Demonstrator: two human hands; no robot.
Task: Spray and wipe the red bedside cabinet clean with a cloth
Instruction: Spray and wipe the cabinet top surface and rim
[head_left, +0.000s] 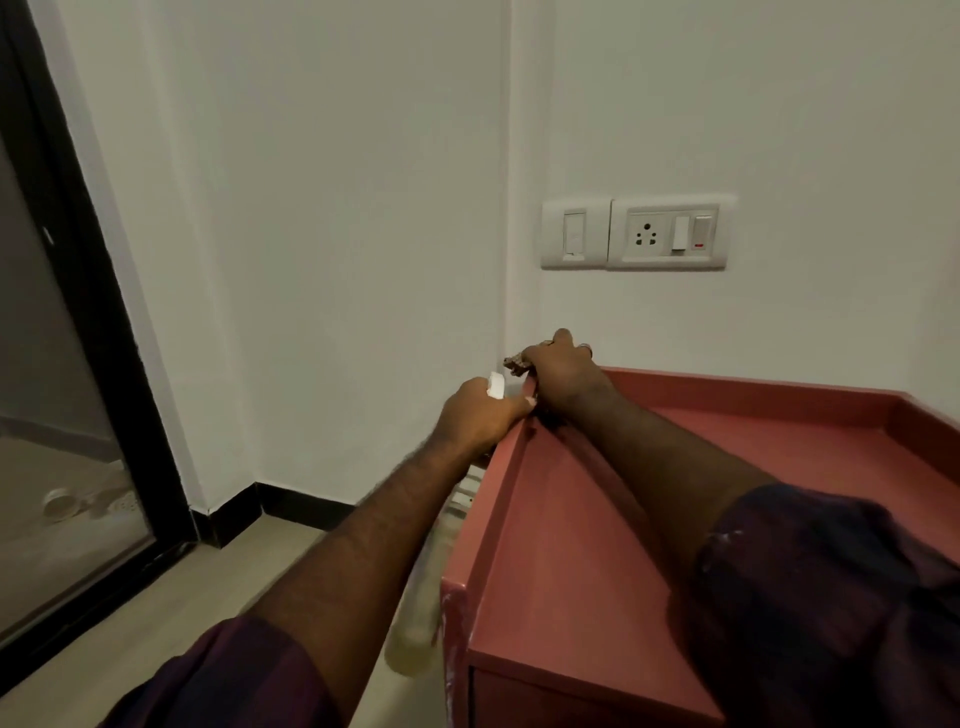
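Observation:
The red bedside cabinet (727, 467) fills the lower right; its top has a raised rim. My right hand (563, 376) grips a brownish cloth (514, 362) at the far left corner of the rim, against the wall. My left hand (478, 415) is just left of that corner and grips a spray bottle (421, 603) by its neck. The bottle's white head pokes out above the fingers. Its pale, blurred body hangs down along the cabinet's left side. My left thumb touches the rim.
White walls meet in a corner right behind the cabinet. A switch and socket plate (634, 234) sits on the wall above it. At the left stands a black-framed glass door (78, 364), with black skirting (291, 504) and beige floor (156, 623) below.

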